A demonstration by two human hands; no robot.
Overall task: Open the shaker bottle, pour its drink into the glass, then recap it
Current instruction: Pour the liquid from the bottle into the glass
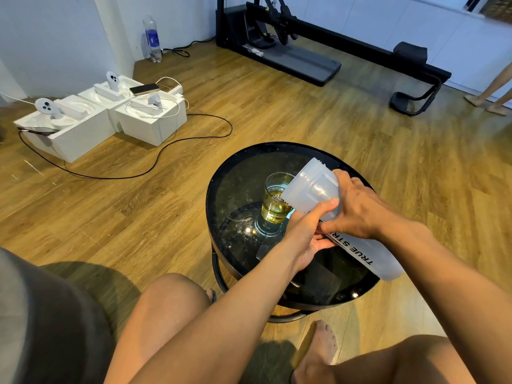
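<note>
**Shaker bottle tipped over glass, two-handed hold**

Item 1. Frosted, translucent plastic shaker bottle, black lettering "TRUE STR…" along its side. Uncapped, tilted steeply with the open mouth down and to the left and the base raised toward the near right. Its lip overlaps the right rim of item 2; whether the two touch cannot be told.

Item 2. Clear, straight-sided glass tumbler, upright near the centre of item 3, about half full of pale yellow drink.

Item 3. Round table with black rim and dark glass top, on a black metal frame.

Item 4. Left hand. Cradles the shaker bottle from below at mid-body, fingers curled under it, thumb laid up across the near wall.

Item 5. Right hand. Clasps the same bottle from above, just beside the left hand, fingers wrapped over the far side and thumb on the near side.

Surroundings. Wood-plank floor. White foam boxes at left holding white handheld controllers and a smartphone. A black cable loops over the floor beside them. Clear plastic water bottle by the wall. Black exercise machine at the back. Another person's bare legs at the right edge.
</note>
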